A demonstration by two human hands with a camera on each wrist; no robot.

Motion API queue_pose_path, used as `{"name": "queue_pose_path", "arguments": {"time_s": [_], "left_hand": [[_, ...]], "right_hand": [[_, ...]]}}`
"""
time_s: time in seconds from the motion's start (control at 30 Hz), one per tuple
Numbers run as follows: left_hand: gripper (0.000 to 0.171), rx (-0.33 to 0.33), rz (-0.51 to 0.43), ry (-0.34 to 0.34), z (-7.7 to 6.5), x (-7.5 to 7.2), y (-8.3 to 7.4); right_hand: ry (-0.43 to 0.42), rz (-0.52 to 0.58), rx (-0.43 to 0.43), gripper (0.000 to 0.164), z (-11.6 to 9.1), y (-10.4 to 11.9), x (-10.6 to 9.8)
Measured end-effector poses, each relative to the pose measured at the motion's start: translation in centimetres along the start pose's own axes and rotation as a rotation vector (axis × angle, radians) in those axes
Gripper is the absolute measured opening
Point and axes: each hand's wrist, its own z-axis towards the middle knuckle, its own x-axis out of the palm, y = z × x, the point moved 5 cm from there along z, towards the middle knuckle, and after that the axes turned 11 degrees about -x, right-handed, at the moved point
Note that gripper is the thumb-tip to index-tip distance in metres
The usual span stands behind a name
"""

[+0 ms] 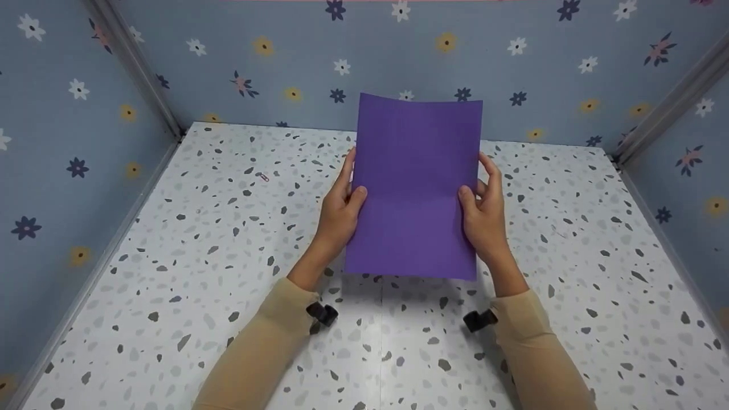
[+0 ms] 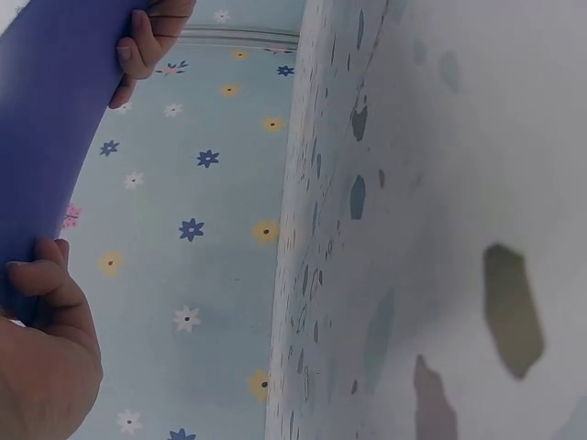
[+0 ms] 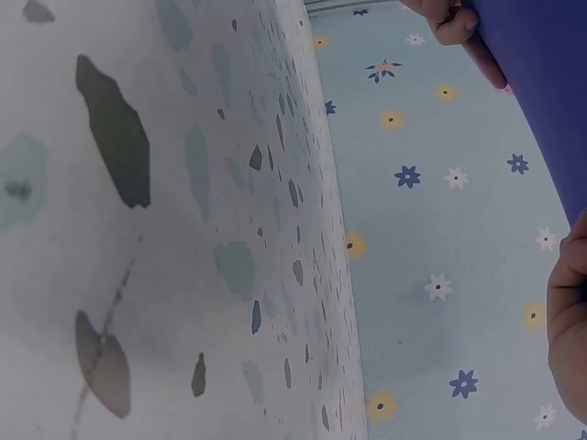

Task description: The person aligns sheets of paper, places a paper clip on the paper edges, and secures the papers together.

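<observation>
A purple sheet of paper (image 1: 416, 188) is held up above the table, its top edge slightly bowed. My left hand (image 1: 339, 213) grips its left edge, thumb on the front face and fingers behind. On the opposite edge my right hand (image 1: 485, 219) pinches it the same way. In the left wrist view the sheet (image 2: 46, 119) slants across the upper left, with the left hand (image 2: 50, 357) at its lower end. The right wrist view has the sheet (image 3: 541, 92) at upper right and the right hand (image 3: 570, 321) on its edge.
A small red paper clip (image 1: 264, 177) lies on the speckled white table (image 1: 239, 296), left of the hands. Blue flowered panels stand at the back (image 1: 387, 62), left (image 1: 51, 159) and right (image 1: 695, 182). Metal posts mark the back corners.
</observation>
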Motion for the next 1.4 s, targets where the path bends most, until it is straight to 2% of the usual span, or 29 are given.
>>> {"name": "queue_pose_path", "arguments": {"time_s": [0.2, 0.5, 0.8, 0.97, 1.23, 1.4], "left_hand": [[0.068, -0.061, -0.041, 0.024, 0.1, -0.1, 0.2], [0.07, -0.153, -0.061, 0.008, 0.3, -0.2, 0.3], [0.064, -0.112, 0.036, -0.034, 0.3, -0.9, 0.1], [0.061, -0.106, 0.055, -0.045, 0.4, -1.5, 0.2], [0.055, -0.145, 0.062, -0.096, 0.7, -3.2, 0.1], [0.046, -0.132, 0.061, -0.121, 0.9, -4.5, -0.5]], "right_hand": [[-0.002, -0.002, -0.003, 0.063, 0.0, 0.1, 0.1], [-0.001, -0.016, -0.03, 0.063, 0.0, -0.1, -0.1], [-0.001, -0.019, -0.037, 0.062, 0.1, -0.1, -0.2], [-0.004, -0.03, -0.027, 0.062, 0.1, -0.1, -0.3], [-0.005, -0.024, -0.024, 0.063, 0.2, -0.3, -0.4], [-0.005, -0.023, -0.007, 0.062, 0.1, -0.4, -0.4]]}}
